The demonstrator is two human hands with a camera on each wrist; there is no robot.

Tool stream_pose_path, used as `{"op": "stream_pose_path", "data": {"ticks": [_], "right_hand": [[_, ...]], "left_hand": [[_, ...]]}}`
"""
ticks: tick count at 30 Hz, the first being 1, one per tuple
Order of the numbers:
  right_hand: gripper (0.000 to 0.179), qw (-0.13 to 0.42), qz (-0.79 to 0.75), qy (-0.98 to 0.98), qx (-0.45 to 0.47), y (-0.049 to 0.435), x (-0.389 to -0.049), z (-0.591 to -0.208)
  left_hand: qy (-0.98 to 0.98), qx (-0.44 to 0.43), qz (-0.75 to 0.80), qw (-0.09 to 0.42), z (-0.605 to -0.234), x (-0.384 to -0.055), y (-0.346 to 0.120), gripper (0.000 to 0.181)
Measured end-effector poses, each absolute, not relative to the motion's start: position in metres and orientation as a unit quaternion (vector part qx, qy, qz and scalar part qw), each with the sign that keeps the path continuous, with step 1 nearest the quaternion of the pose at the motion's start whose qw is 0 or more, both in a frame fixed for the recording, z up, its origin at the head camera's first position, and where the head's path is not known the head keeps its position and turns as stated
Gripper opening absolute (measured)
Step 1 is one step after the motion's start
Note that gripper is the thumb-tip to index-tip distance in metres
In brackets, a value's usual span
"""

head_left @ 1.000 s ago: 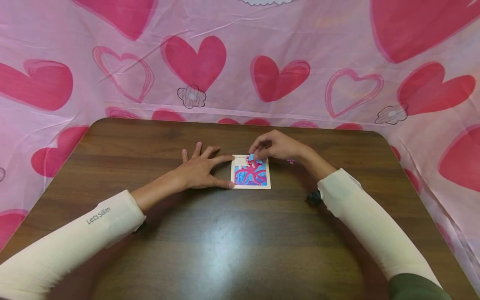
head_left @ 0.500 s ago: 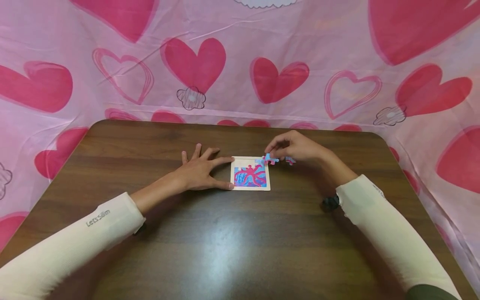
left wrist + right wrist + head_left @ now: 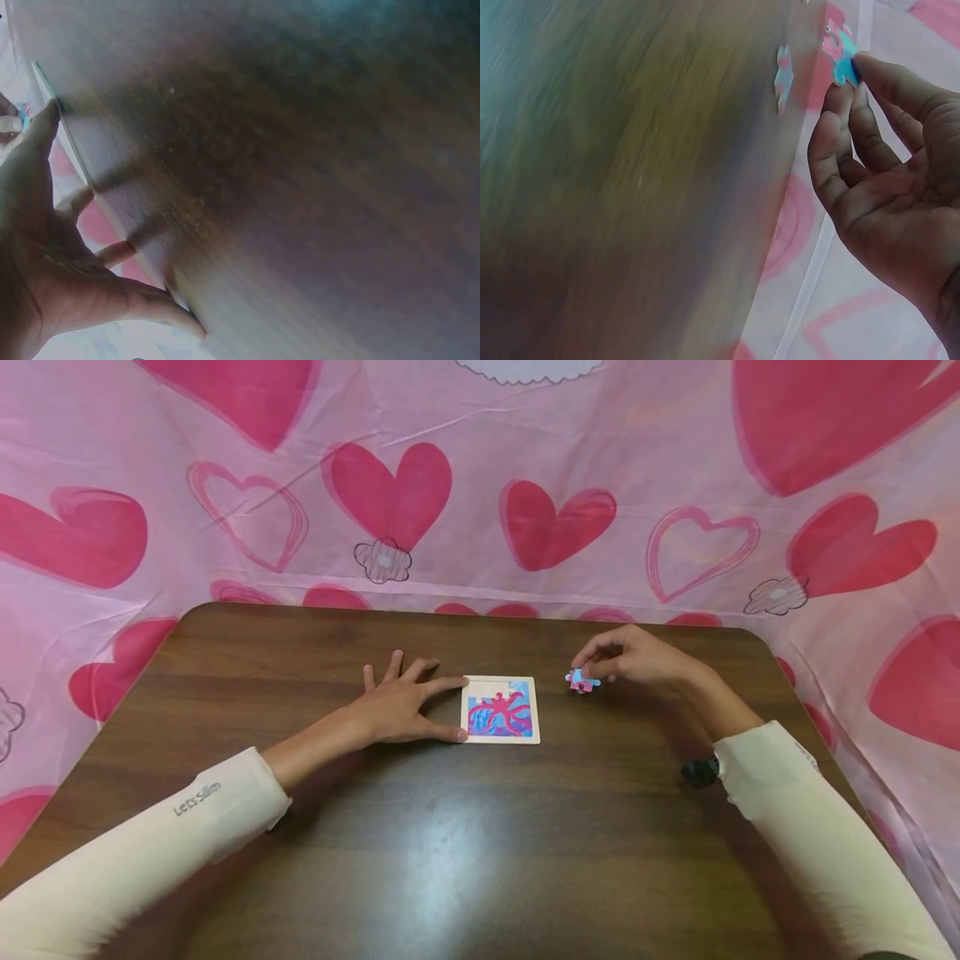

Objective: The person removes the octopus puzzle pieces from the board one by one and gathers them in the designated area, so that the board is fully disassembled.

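Head view: one octopus puzzle tray (image 3: 487,689) sits on the bench (image 3: 337,860), left hand (image 3: 396,707) spread wide against its edge! Off to its right, the right hand (image 3: 637,655) pinches one puzzle piece (image 3: 843,64), with a second loose piece (image 3: 783,81) lying near it.

brown wood-grain table (image 3: 600,835); framed octopus puzzle (image 3: 501,718), 1 loose piece (image 3: 784,81) lying on top
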State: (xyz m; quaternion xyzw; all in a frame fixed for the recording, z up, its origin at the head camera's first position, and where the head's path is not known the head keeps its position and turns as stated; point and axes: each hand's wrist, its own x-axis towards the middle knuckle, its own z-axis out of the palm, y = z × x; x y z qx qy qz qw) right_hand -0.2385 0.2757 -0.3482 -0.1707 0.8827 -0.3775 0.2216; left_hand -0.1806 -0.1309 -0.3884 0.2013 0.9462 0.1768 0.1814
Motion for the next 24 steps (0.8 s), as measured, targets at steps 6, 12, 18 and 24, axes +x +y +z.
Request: {"op": "stream_pose_path", "data": {"ticks": [6, 12, 18, 24], "right_hand": [[0.022, 0.223, -0.344, 0.898, -0.157, 0.299, -0.239, -0.348], [0.021, 0.217, -0.318, 0.912, -0.142, 0.320, -0.240, -0.353], [0.020, 0.193, -0.317, 0.917, -0.145, 0.325, -0.244, -0.364], [0.020, 0.186, -0.328, 0.915, -0.142, 0.323, -0.246, -0.368]], "left_hand": [[0.946, 0.197, 0.180, 0.186, -0.388, -0.179, -0.131, 0.096], [0.945, 0.200, 0.179, 0.186, -0.388, -0.180, -0.130, 0.095], [0.944, 0.201, 0.183, 0.189, -0.388, -0.180, -0.131, 0.095], [0.943, 0.203, 0.184, 0.187, -0.387, -0.180, -0.132, 0.094]]}}
